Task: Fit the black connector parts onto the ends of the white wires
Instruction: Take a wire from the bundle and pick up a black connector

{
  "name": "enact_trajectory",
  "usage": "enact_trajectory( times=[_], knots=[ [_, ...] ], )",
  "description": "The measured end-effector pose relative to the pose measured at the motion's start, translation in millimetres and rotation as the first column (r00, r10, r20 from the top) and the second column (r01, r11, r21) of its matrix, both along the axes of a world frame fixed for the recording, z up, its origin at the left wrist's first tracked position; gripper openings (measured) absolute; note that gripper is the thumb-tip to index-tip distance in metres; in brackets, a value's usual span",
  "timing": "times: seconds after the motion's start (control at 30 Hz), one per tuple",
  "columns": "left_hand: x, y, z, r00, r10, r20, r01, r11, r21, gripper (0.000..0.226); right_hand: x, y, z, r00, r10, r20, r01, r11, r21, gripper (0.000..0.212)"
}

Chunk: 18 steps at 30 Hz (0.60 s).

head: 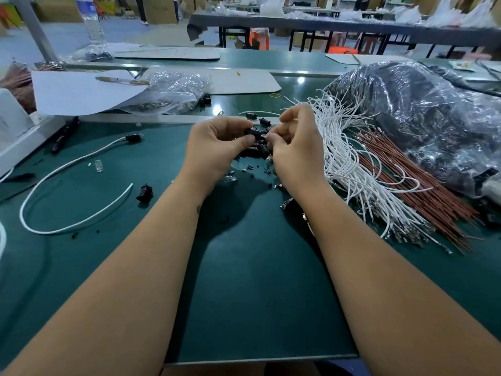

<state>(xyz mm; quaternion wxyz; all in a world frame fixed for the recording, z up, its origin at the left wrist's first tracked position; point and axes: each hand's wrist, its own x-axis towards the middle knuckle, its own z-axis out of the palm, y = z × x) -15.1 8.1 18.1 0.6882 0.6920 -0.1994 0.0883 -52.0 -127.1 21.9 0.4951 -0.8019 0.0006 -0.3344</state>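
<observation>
- My left hand (pixel 217 147) has its fingers curled, thumb and forefinger pinching a black connector (pixel 253 131) just above the bench.
- My right hand (pixel 294 142) is curled too, fingertips meeting the connector's right end; I judge a wire end is pinched there, but the wire itself is hidden behind the knuckles, so I cannot tell for sure.
- Directly under both hands, toward 6 o'clock of the grip, lies a small heap of loose black connectors (pixel 257 151) with tiny black bits scattered around it.
- At 3 o'clock of my right hand, touching its back, fans the bundle of white wires (pixel 349 164); beyond that, at 4 o'clock, a sheaf of brown wires (pixel 423 191), and farther out a large plastic bag (pixel 423 115) of dark parts.
- At 9 o'clock, well apart, a long white wire (pixel 54 172) with a black connector already on its far end loops over the green mat (pixel 257 280); a single loose connector (pixel 144 192) sits near its free end.
- At 11 o'clock sits a smaller clear bag (pixel 173 90) spilling black parts.
- The step in hand looks like seating a wire end into the held connector. Next I judge it needs a straight push along the connector's axis, left grip steady, then setting the finished piece aside toward 9 o'clock and drawing a fresh wire from the bundle.
</observation>
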Motion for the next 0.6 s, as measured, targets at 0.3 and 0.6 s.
enact_trajectory(
  times=[0.3,0.6],
  knots=[
    [0.0,-0.9,-1.9,0.997,-0.025,-0.075,0.021,0.998,-0.053,0.006,-5.5,3.7,4.6,0.999,0.029,0.042,-0.033,0.994,0.104,0.036],
    [-2.2,-3.6,-2.5,0.997,-0.004,-0.077,0.003,1.0,-0.018,0.003,-2.8,3.7,0.0,0.995,0.057,0.078,-0.056,0.998,-0.023,0.036]
  ],
)
